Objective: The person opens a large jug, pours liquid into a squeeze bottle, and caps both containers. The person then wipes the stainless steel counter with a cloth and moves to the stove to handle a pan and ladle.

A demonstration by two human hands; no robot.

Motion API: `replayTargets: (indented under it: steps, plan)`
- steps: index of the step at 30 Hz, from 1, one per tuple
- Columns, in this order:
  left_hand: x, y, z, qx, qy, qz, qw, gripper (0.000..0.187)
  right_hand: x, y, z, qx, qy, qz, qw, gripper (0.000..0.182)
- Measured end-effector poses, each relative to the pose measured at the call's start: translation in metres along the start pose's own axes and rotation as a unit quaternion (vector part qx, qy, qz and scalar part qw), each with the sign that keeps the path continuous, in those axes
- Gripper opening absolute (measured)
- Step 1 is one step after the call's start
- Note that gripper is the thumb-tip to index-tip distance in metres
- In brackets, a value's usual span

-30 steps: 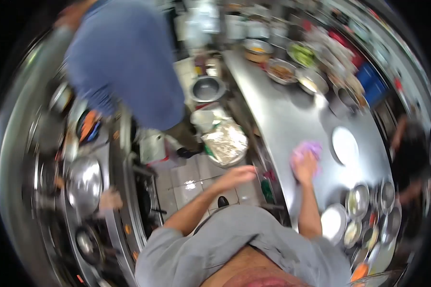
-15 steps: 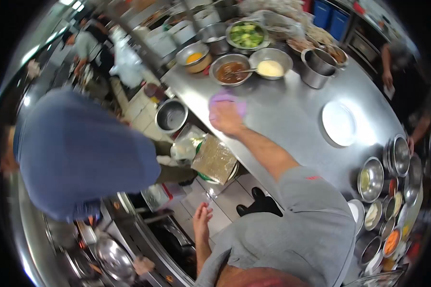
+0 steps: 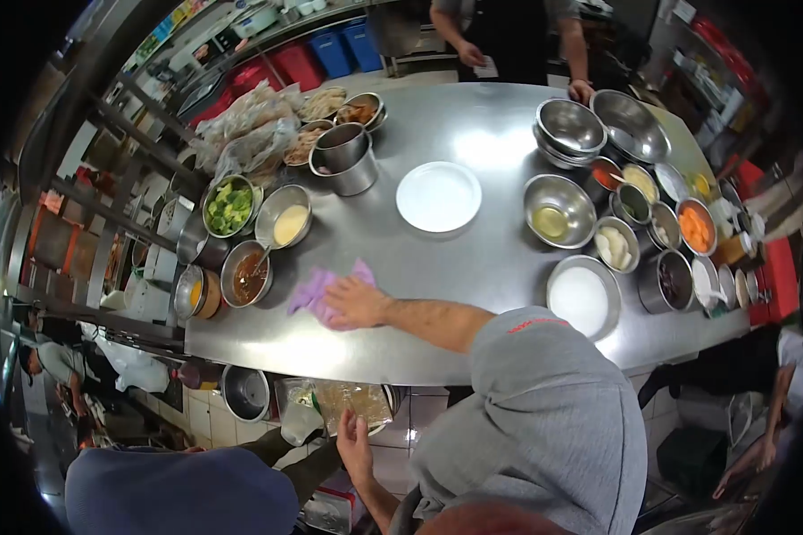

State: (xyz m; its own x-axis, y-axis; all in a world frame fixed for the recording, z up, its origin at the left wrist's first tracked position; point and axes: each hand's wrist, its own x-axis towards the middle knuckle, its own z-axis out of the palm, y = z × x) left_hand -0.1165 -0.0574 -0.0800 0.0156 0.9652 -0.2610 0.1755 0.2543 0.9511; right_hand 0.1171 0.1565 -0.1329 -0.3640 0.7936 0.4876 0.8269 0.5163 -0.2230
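Note:
My right hand [image 3: 355, 303] presses a crumpled purple cleaning cloth [image 3: 305, 299] flat on the steel table [image 3: 401, 285], toward its left front. The cloth shows around the fingers; how tightly they grip it is partly hidden. My left hand [image 3: 355, 441] hangs low beside the table's front edge, fingers loosely apart, holding nothing. Left of the cloth stands a bowl of brown sauce [image 3: 248, 275] with a spoon in it. Behind that is a bowl of pale yellow liquid [image 3: 285, 223]. A white plate [image 3: 438, 197] lies at mid-table.
Greens fill a bowl [image 3: 229, 206] at the back left, near stacked steel pots [image 3: 346, 165]. Several ingredient bowls crowd the right side, including one of white contents [image 3: 583, 298]. A co-worker in blue [image 3: 183, 490] stands close at lower left. Another person [image 3: 513, 40] stands across the table.
My view has turned, so the table now spreads across the middle. My right hand stays on the cloth, which bunches differently under it. My left hand remains low.

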Motion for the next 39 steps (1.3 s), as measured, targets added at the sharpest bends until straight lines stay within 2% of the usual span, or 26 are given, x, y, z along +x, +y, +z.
replayTargets:
  steps: [1,3,7,10,11,12,13,14,15,16,17,18,19,20,23,25,26,27,28,29,30,31,33,36,38,39]
  plan:
    - [0.002,0.006,0.001,0.002,-0.006,0.005,1.0,0.05,-0.014,-0.001,-0.017,-0.005,0.004,0.005,1.0,0.052]
    - [0.001,0.013,0.006,0.011,-0.048,0.027,0.998,0.05,-0.046,-0.007,-0.052,-0.006,-0.07,0.13,0.989,0.046]
    - [-0.017,0.011,0.034,0.05,-0.132,0.039,0.989,0.05,-0.123,-0.043,-0.087,-0.039,-0.069,0.148,0.986,0.041]
    - [-0.042,-0.007,0.06,0.052,-0.201,0.036,0.977,0.049,-0.162,-0.072,-0.134,0.014,-0.137,0.228,0.964,0.04]
    - [-0.047,-0.019,0.065,0.061,-0.241,0.017,0.969,0.054,-0.169,-0.082,-0.152,0.059,-0.184,0.275,0.942,0.043]
    - [-0.055,-0.026,0.071,0.057,-0.248,0.021,0.967,0.054,-0.178,-0.089,-0.165,0.105,-0.229,0.32,0.913,0.046]
    - [-0.064,-0.031,0.079,0.044,-0.226,0.039,0.972,0.056,-0.189,-0.094,-0.165,0.097,-0.226,0.325,0.913,0.046]
    - [-0.068,-0.033,0.09,0.028,-0.201,0.061,0.977,0.059,-0.198,-0.097,-0.159,0.311,-0.152,0.343,0.873,0.049]
    - [-0.068,-0.038,0.097,0.035,-0.18,0.067,0.981,0.062,-0.204,-0.1,-0.156,0.509,-0.07,0.336,0.79,0.053]
    - [-0.089,-0.005,0.112,-0.042,-0.136,0.018,0.99,0.06,-0.209,-0.109,-0.152,0.607,-0.076,0.315,0.726,0.057]
    - [-0.083,-0.02,0.122,-0.086,-0.142,0.057,0.985,0.059,-0.209,-0.125,-0.173,0.565,-0.114,0.261,0.774,0.058]
    - [-0.074,-0.04,0.131,-0.128,-0.147,0.095,0.976,0.059,-0.207,-0.153,-0.214,0.657,-0.157,0.274,0.684,0.057]
    - [-0.078,-0.047,0.143,-0.07,-0.115,0.134,0.982,0.056,-0.215,-0.159,-0.177,0.589,-0.078,0.285,0.752,0.053]
    - [-0.08,-0.046,0.146,-0.072,-0.115,0.145,0.98,0.056,-0.217,-0.169,-0.197,0.626,-0.031,0.283,0.726,0.048]
    - [-0.091,-0.032,0.146,0.106,-0.174,0.322,0.925,0.05,-0.237,-0.151,-0.251,0.614,-0.081,0.245,0.745,0.046]
    - [-0.119,-0.006,0.152,0.156,-0.173,0.326,0.916,0.051,-0.266,-0.135,-0.28,0.391,-0.158,0.192,0.886,0.046]
    - [-0.135,0.005,0.157,0.205,-0.183,0.329,0.903,0.054,-0.283,-0.128,-0.296,0.354,-0.186,0.179,0.899,0.046]
    - [-0.148,0.008,0.162,0.294,-0.144,0.347,0.879,0.061,-0.302,-0.119,-0.311,0.315,-0.214,0.164,0.91,0.047]
    - [-0.157,-0.001,0.168,0.293,-0.128,0.338,0.885,0.061,-0.326,-0.106,-0.317,0.302,-0.212,0.156,0.916,0.047]
    - [-0.167,-0.018,0.17,0.188,-0.115,0.222,0.95,0.063,-0.35,-0.092,-0.323,0.291,-0.211,0.146,0.922,0.047]
    - [-0.179,-0.038,0.172,0.074,-0.096,0.101,0.987,0.065,-0.374,-0.078,-0.335,0.267,-0.223,0.164,0.923,0.047]
    - [-0.191,-0.059,0.175,0.033,-0.054,0.088,0.994,0.062,-0.396,-0.064,-0.348,0.244,-0.237,0.181,0.923,0.047]
    - [-0.221,-0.087,0.176,0.039,-0.002,0.051,0.998,0.06,-0.432,-0.047,-0.378,0.198,-0.209,0.255,0.923,0.046]
    - [-0.277,-0.107,0.182,0.036,0.055,-0.021,0.998,0.055,-0.467,-0.025,-0.411,0.07,-0.16,0.305,0.936,0.039]
    - [-0.303,-0.126,0.186,0.067,0.06,-0.051,0.995,0.054,-0.489,-0.006,-0.411,-0.019,-0.14,0.257,0.956,0.041]
    - [-0.315,-0.116,0.194,0.068,0.074,-0.048,0.994,0.053,-0.5,-0.001,-0.406,-0.014,-0.152,0.251,0.956,0.041]
